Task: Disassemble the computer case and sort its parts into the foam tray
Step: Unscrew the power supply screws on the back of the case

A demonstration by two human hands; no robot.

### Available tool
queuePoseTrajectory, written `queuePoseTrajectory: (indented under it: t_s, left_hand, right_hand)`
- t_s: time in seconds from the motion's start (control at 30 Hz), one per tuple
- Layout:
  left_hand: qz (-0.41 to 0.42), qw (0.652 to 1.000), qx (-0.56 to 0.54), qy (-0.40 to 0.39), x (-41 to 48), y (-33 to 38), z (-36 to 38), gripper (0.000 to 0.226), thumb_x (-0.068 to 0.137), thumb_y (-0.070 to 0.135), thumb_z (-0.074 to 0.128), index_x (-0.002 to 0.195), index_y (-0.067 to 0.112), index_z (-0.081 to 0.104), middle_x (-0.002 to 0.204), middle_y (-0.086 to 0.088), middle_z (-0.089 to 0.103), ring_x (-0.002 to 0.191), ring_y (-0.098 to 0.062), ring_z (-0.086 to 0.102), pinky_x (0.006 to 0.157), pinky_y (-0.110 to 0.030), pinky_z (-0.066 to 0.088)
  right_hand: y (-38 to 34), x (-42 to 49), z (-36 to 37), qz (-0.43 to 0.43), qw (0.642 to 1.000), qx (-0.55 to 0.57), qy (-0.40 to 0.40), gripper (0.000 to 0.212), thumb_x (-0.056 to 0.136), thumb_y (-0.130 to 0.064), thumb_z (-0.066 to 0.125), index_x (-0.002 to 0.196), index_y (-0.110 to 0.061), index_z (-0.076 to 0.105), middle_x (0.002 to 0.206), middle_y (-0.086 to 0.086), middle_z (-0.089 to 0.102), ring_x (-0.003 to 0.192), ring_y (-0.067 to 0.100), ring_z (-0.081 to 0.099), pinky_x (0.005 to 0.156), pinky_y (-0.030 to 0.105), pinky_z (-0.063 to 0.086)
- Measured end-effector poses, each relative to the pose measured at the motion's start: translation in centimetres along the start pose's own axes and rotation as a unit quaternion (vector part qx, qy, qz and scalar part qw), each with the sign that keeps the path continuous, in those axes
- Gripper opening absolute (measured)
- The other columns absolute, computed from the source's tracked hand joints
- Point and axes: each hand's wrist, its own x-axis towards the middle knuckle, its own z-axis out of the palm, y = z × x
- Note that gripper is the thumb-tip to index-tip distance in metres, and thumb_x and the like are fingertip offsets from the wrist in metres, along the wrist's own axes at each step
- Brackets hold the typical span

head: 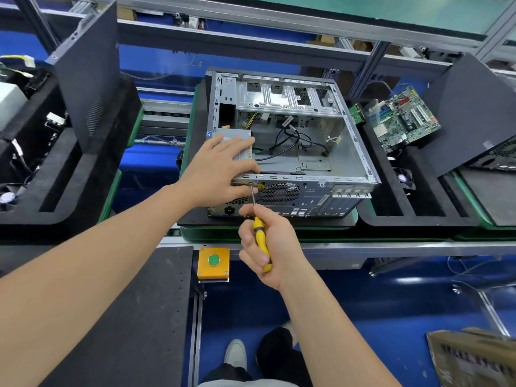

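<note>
Left hand [220,169] lies flat on one power supply [246,155]; right hand [269,247] grips one screwdriver [261,236] at one case [307,107].

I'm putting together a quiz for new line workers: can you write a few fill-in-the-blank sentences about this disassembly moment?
1. While the left hand rests on the power supply in the computer case, the right hand grips a screwdriver whose handle is ____.
2. The motherboard lies in the foam tray on the person's ____ side.
3. The button on the orange box is ____.

Missing words: yellow; right; green.
</note>
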Motion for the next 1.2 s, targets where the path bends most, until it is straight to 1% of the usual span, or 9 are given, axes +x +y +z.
queuePoseTrajectory:
  t_s: [0.1,0.2,0.3,0.4,0.67,0.83,0.93,1.03,1.2]
  left_hand:
    - [0.0,1.0,0.001,-0.002,0.0,0.0,0.0,0.043,0.09,0.073,0.048,0.122,0.046,0.058,0.167,0.0,0.026,0.152,-0.025,0.027,0.125,-0.051,0.013]
    - [-0.001,1.0,0.001,-0.006,0.0,0.0,-0.1,0.046,0.09,0.075,0.044,0.123,0.046,0.058,0.167,0.0,0.026,0.152,-0.025,0.026,0.124,-0.052,0.014]
    - [-0.003,1.0,0.002,-0.008,0.0,0.0,-0.1,0.049,0.089,0.076,0.04,0.124,0.047,0.057,0.167,0.001,0.026,0.152,-0.024,0.027,0.125,-0.051,0.014]
    - [-0.005,1.0,0.002,-0.01,0.0,0.1,-0.2,0.054,0.087,0.078,0.033,0.124,0.047,0.057,0.167,0.001,0.027,0.152,-0.024,0.027,0.124,-0.051,0.014]
    - [-0.001,1.0,-0.003,-0.009,0.0,0.1,-0.3,0.047,0.09,0.074,0.043,0.124,0.046,0.058,0.167,0.0,0.027,0.152,-0.025,0.027,0.125,-0.051,0.013]
    - [-0.003,1.0,-0.007,-0.009,0.0,0.2,-0.4,0.049,0.088,0.075,0.039,0.122,0.046,0.059,0.166,0.0,0.027,0.152,-0.025,0.027,0.125,-0.051,0.013]
    - [-0.002,1.0,-0.008,-0.009,0.0,0.1,-0.3,0.051,0.087,0.077,0.037,0.122,0.046,0.058,0.166,0.0,0.028,0.152,-0.025,0.027,0.125,-0.052,0.014]
    - [-0.001,1.0,-0.007,-0.007,0.0,0.1,-0.2,0.053,0.086,0.078,0.035,0.121,0.046,0.059,0.166,0.0,0.028,0.152,-0.025,0.028,0.124,-0.052,0.014]
    - [-0.003,1.0,-0.008,-0.003,0.0,0.0,-0.2,0.05,0.087,0.076,0.038,0.121,0.047,0.058,0.166,0.0,0.028,0.151,-0.025,0.029,0.124,-0.051,0.014]
  right_hand:
    - [0.1,-0.2,0.5,-0.099,0.936,-0.318,0.117,0.029,0.11,-0.026,0.035,0.104,-0.014,0.061,0.064,0.011,0.06,0.032,0.019,0.039,0.034,0.025,0.033]
    - [0.4,-0.3,1.0,-0.193,0.763,-0.581,0.207,0.024,0.111,-0.029,0.035,0.099,-0.018,0.052,0.075,0.011,0.062,0.053,0.024,0.057,0.045,0.038,0.049]
    - [1.2,0.1,1.1,-0.228,0.576,-0.734,0.277,0.015,0.111,-0.031,0.038,0.112,-0.02,0.05,0.084,0.006,0.068,0.075,0.033,0.067,0.06,0.037,0.04]
    - [1.5,0.3,1.1,-0.242,0.538,-0.747,0.308,0.014,0.111,-0.032,0.041,0.111,-0.022,0.051,0.084,0.003,0.07,0.075,0.032,0.069,0.061,0.035,0.035]
    - [0.9,0.3,0.7,-0.245,0.66,-0.654,0.279,0.031,0.109,-0.039,0.038,0.091,-0.022,0.056,0.078,0.001,0.065,0.072,0.026,0.063,0.066,0.04,0.052]
    - [-0.5,0.5,0.3,-0.109,0.88,-0.417,0.198,0.038,0.1,-0.018,0.039,0.086,-0.019,0.074,0.075,0.001,0.065,0.051,0.016,0.055,0.051,0.03,0.046]
    - [-1.5,0.3,-0.7,-0.037,0.962,-0.254,0.092,0.03,0.103,-0.013,0.045,0.1,-0.005,0.073,0.071,0.005,0.063,0.044,0.019,0.052,0.045,0.027,0.045]
    - [-1.7,-0.1,-1.6,-0.011,0.99,-0.138,0.002,0.026,0.108,-0.021,0.05,0.108,-0.004,0.07,0.083,0.009,0.071,0.051,0.019,0.062,0.046,0.028,0.052]
    - [-0.6,0.4,-2.0,0.049,0.982,0.151,-0.099,0.024,0.107,-0.025,0.049,0.1,-0.006,0.062,0.074,0.007,0.064,0.028,0.008,0.041,0.028,0.02,0.032]
